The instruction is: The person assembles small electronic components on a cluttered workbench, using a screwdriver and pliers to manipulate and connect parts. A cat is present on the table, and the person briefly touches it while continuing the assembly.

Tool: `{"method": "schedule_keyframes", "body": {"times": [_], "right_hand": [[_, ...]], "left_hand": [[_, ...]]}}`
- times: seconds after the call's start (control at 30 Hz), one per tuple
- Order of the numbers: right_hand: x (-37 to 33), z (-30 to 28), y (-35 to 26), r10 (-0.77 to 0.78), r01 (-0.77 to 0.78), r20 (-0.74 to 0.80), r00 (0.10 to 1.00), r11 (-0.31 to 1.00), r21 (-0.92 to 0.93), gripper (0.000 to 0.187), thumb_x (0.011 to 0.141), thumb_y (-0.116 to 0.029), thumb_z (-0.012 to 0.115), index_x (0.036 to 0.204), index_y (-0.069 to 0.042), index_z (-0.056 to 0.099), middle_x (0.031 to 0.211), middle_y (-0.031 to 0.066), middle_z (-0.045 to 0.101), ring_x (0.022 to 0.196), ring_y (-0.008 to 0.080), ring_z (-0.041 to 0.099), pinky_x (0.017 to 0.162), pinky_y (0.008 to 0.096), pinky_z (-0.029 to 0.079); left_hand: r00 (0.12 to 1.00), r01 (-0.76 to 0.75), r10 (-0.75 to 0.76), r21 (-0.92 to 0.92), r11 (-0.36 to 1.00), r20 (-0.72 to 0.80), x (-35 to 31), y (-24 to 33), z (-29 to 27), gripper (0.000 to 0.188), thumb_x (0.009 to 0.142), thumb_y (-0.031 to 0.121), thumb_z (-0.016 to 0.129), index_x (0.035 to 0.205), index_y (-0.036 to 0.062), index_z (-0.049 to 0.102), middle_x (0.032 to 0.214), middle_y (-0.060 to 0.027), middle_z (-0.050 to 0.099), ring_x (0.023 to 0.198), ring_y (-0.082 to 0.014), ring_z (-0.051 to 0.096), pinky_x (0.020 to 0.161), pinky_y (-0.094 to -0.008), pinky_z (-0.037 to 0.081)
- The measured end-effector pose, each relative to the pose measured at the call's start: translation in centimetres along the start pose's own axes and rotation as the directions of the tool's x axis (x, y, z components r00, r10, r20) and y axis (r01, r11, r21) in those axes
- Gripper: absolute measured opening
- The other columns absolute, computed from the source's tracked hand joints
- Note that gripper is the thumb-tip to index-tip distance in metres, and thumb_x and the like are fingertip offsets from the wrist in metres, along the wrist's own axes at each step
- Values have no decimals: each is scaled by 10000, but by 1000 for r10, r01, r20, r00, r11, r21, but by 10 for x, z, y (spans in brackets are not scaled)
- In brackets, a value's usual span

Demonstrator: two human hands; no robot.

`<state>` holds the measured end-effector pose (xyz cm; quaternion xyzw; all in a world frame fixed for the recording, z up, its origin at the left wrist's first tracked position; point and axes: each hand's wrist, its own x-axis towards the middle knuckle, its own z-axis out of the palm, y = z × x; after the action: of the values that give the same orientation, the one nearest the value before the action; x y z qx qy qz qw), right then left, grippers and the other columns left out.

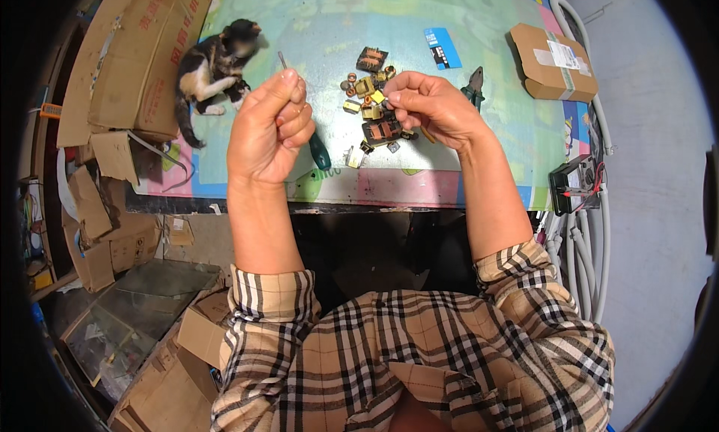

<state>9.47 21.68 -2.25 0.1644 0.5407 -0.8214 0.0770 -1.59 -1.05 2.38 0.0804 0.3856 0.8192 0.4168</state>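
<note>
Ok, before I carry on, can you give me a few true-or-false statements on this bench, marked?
1. A cat is on the table, left of the left hand. True.
2. The pliers lie left of the small electrical parts. False: the pliers are right of the small electrical parts.
3. The right hand is at the right side of those parts. True.
4. The blue card stands upright. False: the blue card lies flat.
5. A black meter is near the table's right edge. True.
</note>
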Motion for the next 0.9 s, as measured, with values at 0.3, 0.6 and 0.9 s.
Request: {"method": "schedule_keyframes", "body": {"times": [0.3, 0.6, 0.9], "right_hand": [[0, -3, 3, -14, 10, 22, 1000, 988, 152, 128, 883, -55, 603, 997, 3, 601, 842, 57, 632, 696, 94, 607, 610, 203, 528], [-4, -1, -5, 21, -26, 35, 999, 985, 168, 124, 882, -48, 592, 994, 5, 595, 830, 52, 626, 700, 106, 618, 637, 216, 548], [-2, -4, -3, 16, -14, -31, 999, 999, 53, 156, 830, 3, 614, 984, -1, 589, 835, 75, 628, 703, 122, 629, 649, 233, 563]], "left_hand": [[999, -26, 26, -11, 1000, 45, -4, 5, 0, 260, 1007, 198, 463, 803, 37, 478, 584, 43, 317, 445, -38, 226, 398, -202, 195], [996, -66, 69, -67, 996, 52, -10, 13, -3, 255, 1013, 190, 443, 797, 54, 447, 591, 44, 305, 445, -36, 223, 398, -202, 195], [997, -70, 73, -131, 989, 12, -11, 15, -6, 263, 994, 197, 488, 784, 39, 503, 552, 43, 320, 428, -45, 241, 397, -199, 207]]}}
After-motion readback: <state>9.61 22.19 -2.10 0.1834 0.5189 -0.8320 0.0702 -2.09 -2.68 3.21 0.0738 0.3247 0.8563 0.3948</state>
